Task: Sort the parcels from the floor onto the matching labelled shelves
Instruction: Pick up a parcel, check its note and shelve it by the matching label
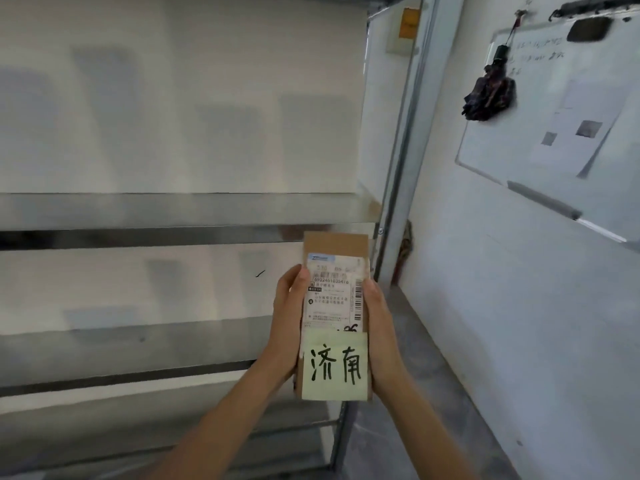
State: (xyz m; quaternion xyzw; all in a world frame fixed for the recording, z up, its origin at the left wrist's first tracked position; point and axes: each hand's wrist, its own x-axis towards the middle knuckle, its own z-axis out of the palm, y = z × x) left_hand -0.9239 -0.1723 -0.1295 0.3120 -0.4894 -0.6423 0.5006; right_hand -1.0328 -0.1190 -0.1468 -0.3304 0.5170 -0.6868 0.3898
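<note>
I hold a small brown cardboard parcel (335, 306) upright in front of me with both hands. It carries a white shipping label with barcodes and, below it, a pale yellow note (334, 367) with two handwritten black characters. My left hand (289, 323) grips its left edge, thumb at the front. My right hand (379, 327) grips its right edge. Behind the parcel stands a metal shelf rack (156, 233); its boards look bare and no shelf label shows.
The rack's right upright post (398, 202) runs just behind the parcel. A white wall on the right carries a whiteboard (554, 126) with a dark folded umbrella (490, 91) hanging over it. Grey floor (426, 393) lies between rack and wall.
</note>
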